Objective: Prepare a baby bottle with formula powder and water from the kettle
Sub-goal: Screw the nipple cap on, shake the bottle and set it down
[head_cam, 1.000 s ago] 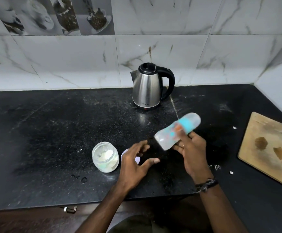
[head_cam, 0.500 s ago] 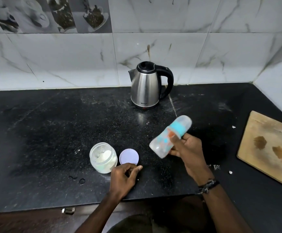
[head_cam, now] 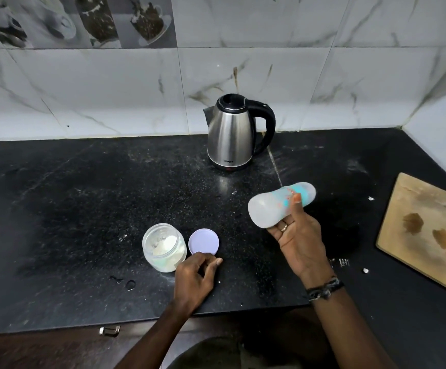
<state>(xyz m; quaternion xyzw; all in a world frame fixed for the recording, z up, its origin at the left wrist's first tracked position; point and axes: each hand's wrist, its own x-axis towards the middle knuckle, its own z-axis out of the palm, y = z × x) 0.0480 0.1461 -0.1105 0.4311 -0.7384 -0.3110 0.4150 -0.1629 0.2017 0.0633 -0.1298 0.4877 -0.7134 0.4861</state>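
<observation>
The baby bottle [head_cam: 275, 206] is smeared with motion, so its printed markings run into blurs of teal and orange — whether its mouth is open or capped cannot be told. The right hand [head_cam: 297, 235] covers part of the bottle's underside. The left hand [head_cam: 195, 275] hides the near rim of the lilac lid [head_cam: 203, 241], and whether its fingertips touch it is unclear. The wooden board [head_cam: 427, 235] runs off the right edge. The kettle [head_cam: 232, 139] carries a small label — too tiny to read — and its contents are unseen.
</observation>
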